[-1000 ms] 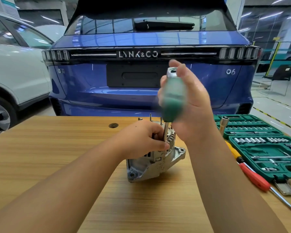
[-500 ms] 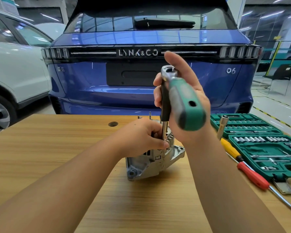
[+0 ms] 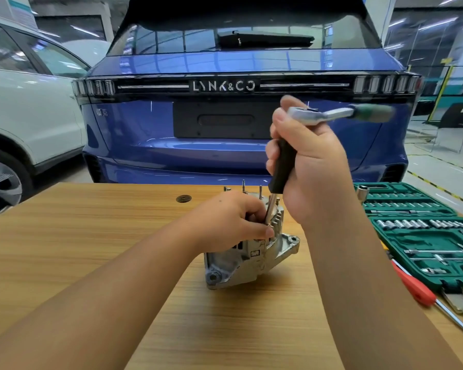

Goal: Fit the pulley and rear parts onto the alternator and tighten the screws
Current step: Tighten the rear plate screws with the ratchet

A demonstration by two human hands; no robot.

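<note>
A silver alternator stands on the wooden table, several studs sticking up from its rear end. My left hand grips its top and pinches the lower end of a steel extension bar near a screw. My right hand is wrapped round the black grip of that bar. A chrome ratchet sits on top of the bar, its green handle pointing right and blurred. The pulley is not visible.
An open green socket case lies at the right of the table, with a red-handled screwdriver in front of it. A blue car is parked just behind the table, a white car to the left.
The ratchet's green handle has swung from pointing toward me round to the right, while my right hand stays on the bar's black grip. My left hand and the alternator have not moved.
</note>
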